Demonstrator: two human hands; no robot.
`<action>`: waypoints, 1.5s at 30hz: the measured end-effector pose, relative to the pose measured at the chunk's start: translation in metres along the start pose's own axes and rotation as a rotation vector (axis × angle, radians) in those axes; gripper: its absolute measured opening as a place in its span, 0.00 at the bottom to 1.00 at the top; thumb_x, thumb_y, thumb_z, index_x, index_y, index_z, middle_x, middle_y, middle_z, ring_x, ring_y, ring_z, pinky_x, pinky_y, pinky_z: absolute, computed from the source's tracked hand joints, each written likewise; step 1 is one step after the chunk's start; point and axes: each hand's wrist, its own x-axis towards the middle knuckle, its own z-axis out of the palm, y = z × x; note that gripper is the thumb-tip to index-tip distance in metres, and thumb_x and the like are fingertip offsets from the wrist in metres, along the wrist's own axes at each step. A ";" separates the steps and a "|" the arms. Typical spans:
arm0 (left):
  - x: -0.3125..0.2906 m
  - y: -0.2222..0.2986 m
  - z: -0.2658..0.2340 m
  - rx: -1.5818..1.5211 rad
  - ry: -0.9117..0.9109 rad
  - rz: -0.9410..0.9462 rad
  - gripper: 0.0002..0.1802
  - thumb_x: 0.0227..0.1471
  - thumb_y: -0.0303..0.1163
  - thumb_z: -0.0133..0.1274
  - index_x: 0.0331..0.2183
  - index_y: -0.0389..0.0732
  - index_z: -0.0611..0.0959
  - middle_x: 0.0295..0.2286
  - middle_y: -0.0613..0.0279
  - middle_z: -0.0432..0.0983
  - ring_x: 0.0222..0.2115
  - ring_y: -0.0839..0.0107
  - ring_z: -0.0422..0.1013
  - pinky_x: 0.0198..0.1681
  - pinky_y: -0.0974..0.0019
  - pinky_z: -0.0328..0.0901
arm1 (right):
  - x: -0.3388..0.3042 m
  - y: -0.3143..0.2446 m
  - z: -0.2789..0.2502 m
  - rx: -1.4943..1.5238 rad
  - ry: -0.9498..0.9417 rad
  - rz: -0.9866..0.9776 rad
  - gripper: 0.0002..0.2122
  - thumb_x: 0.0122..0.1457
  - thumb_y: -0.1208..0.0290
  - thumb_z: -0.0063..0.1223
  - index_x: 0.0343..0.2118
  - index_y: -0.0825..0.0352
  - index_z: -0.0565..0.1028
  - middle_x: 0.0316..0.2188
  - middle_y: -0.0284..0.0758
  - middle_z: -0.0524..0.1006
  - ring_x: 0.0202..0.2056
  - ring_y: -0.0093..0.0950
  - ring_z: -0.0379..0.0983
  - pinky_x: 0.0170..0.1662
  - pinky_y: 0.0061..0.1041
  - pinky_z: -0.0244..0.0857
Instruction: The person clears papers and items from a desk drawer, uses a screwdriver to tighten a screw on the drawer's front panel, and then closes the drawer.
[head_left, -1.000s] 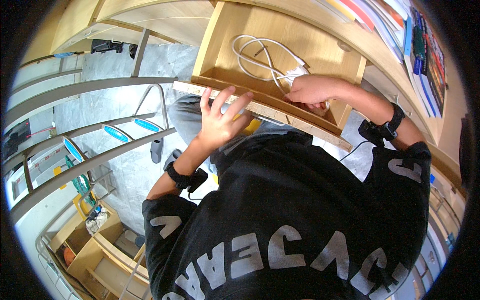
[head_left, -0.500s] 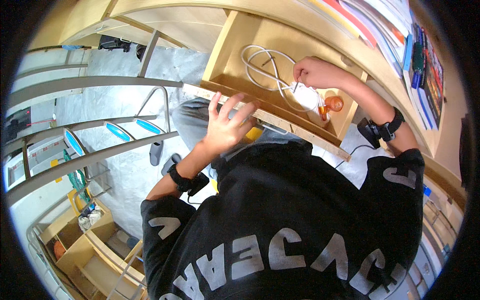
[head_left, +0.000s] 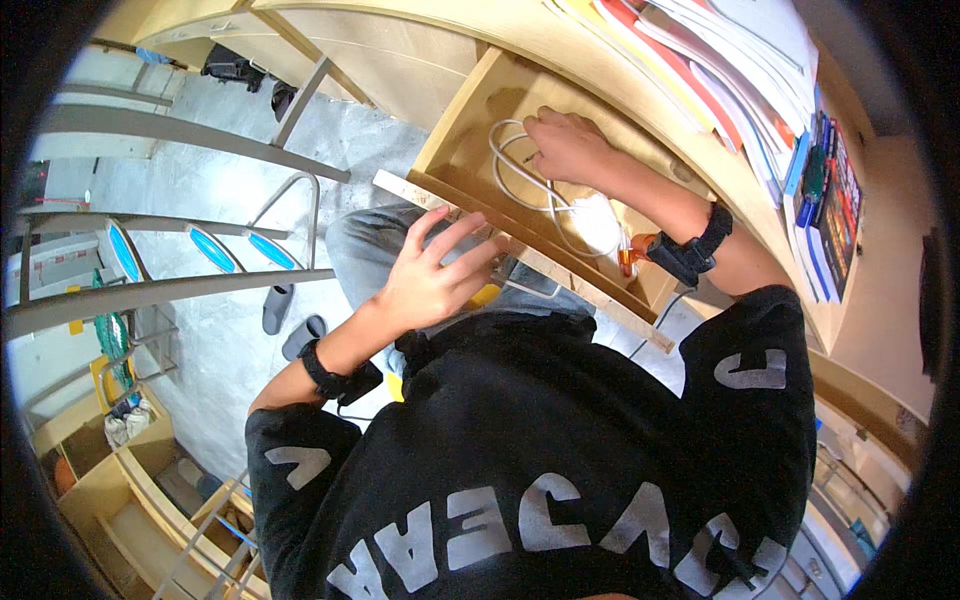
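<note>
A wooden drawer (head_left: 440, 150) stands pulled out in front of me. Inside it lies a looped white cable (head_left: 556, 212), leading to a white charger-like block (head_left: 598, 226). My right hand (head_left: 575, 150) reaches into the drawer with its fingers curled at the far part of the loop, apparently gripping the cable; the fingertips are partly hidden. A small orange item (head_left: 627, 262) sits beside the block, partly behind my right wrist. My left hand (head_left: 440, 268) is spread, its fingertips resting on the top edge of the drawer front.
Papers and magazines (head_left: 700, 90) and upright books (head_left: 825, 215) stand on the desk above the drawer. A metal ladder (head_left: 180, 290) with blue treads is at the left. Grey slippers (head_left: 277, 309) lie on the floor. Open wooden compartments (head_left: 150, 490) are at the lower left.
My right hand has moved left, from beside the white block to the far part of the cable loop. My left hand stays at the drawer front. The whole view has shifted slightly.
</note>
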 end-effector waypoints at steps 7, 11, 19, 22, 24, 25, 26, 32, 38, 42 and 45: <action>0.007 -0.011 -0.048 -0.164 0.199 -0.249 0.12 0.34 0.26 0.63 0.27 0.39 0.79 0.39 0.54 0.73 0.42 0.54 0.67 0.41 0.55 0.64 | 0.014 0.009 0.021 -0.025 -0.041 -0.296 0.03 0.42 0.86 0.48 0.22 0.76 0.73 0.35 0.50 0.70 0.35 0.48 0.72 0.39 0.39 0.69; 0.007 -0.034 -0.057 -0.710 0.310 -0.686 0.05 0.50 0.23 0.56 0.31 0.36 0.76 0.35 0.55 0.75 0.36 0.63 0.71 0.41 0.63 0.66 | 0.027 -0.004 0.003 -0.225 -0.185 -0.387 0.07 0.43 0.82 0.50 0.28 0.74 0.77 0.39 0.53 0.75 0.38 0.45 0.75 0.42 0.37 0.70; 0.057 -0.063 -0.028 -1.784 0.451 -1.013 0.21 0.58 0.28 0.49 0.52 0.36 0.67 0.30 0.57 0.75 0.37 0.61 0.74 0.45 0.59 0.69 | 0.013 0.012 -0.029 0.495 -0.106 -0.009 0.09 0.46 0.84 0.52 0.33 0.73 0.76 0.27 0.42 0.78 0.31 0.32 0.76 0.34 0.28 0.69; 0.088 -0.068 -0.027 -1.912 0.522 -1.032 0.25 0.54 0.25 0.46 0.55 0.37 0.66 0.32 0.60 0.72 0.34 0.58 0.74 0.49 0.49 0.65 | -0.003 0.007 -0.059 1.119 -0.268 0.047 0.07 0.55 0.79 0.52 0.37 0.72 0.76 0.27 0.29 0.75 0.27 0.18 0.69 0.31 0.16 0.65; 0.082 -0.083 -0.019 -1.975 0.539 -0.929 0.26 0.55 0.28 0.44 0.55 0.38 0.66 0.30 0.62 0.70 0.33 0.60 0.74 0.50 0.49 0.65 | -0.012 -0.010 -0.084 1.229 -0.342 0.063 0.08 0.56 0.79 0.51 0.38 0.72 0.76 0.28 0.29 0.75 0.27 0.17 0.69 0.31 0.15 0.65; 0.087 -0.083 -0.017 -2.022 0.534 -0.844 0.26 0.55 0.30 0.43 0.56 0.39 0.65 0.29 0.64 0.68 0.31 0.61 0.73 0.51 0.49 0.64 | -0.016 -0.009 -0.091 1.365 -0.413 0.079 0.08 0.56 0.78 0.51 0.38 0.72 0.75 0.28 0.29 0.74 0.27 0.17 0.69 0.31 0.14 0.65; 0.094 -0.077 -0.015 -1.894 0.593 -0.993 0.25 0.55 0.35 0.42 0.54 0.41 0.66 0.23 0.68 0.62 0.24 0.69 0.68 0.48 0.53 0.64 | -0.016 -0.008 -0.100 1.369 -0.427 0.076 0.08 0.56 0.78 0.51 0.38 0.72 0.75 0.28 0.29 0.74 0.27 0.17 0.69 0.31 0.14 0.65; 0.083 -0.081 0.007 -2.052 0.693 -0.910 0.14 0.62 0.42 0.41 0.44 0.45 0.71 0.18 0.73 0.56 0.18 0.77 0.54 0.35 0.63 0.62 | 0.024 -0.018 -0.127 1.568 -0.407 0.082 0.09 0.61 0.74 0.47 0.40 0.72 0.74 0.30 0.30 0.75 0.31 0.17 0.71 0.34 0.15 0.68; 0.091 -0.077 0.013 -1.822 0.862 -1.009 0.12 0.63 0.37 0.41 0.45 0.43 0.71 0.21 0.70 0.61 0.19 0.78 0.57 0.25 0.72 0.60 | 0.058 -0.034 -0.114 1.516 -0.373 -0.066 0.11 0.62 0.71 0.48 0.44 0.70 0.74 0.31 0.29 0.75 0.34 0.16 0.71 0.36 0.12 0.66; 0.092 -0.071 0.007 -1.745 0.808 -1.067 0.16 0.62 0.33 0.42 0.51 0.43 0.71 0.22 0.71 0.61 0.17 0.83 0.54 0.18 0.78 0.49 | 0.058 -0.034 -0.100 1.456 -0.256 -0.078 0.10 0.60 0.73 0.52 0.42 0.71 0.75 0.29 0.28 0.74 0.30 0.15 0.70 0.33 0.12 0.65; 0.095 -0.070 0.006 -1.651 0.778 -1.081 0.20 0.60 0.31 0.43 0.54 0.46 0.69 0.26 0.69 0.64 0.16 0.82 0.54 0.15 0.78 0.45 | 0.054 -0.033 -0.104 1.376 -0.201 -0.087 0.09 0.59 0.73 0.53 0.40 0.70 0.76 0.27 0.28 0.74 0.27 0.15 0.69 0.31 0.14 0.64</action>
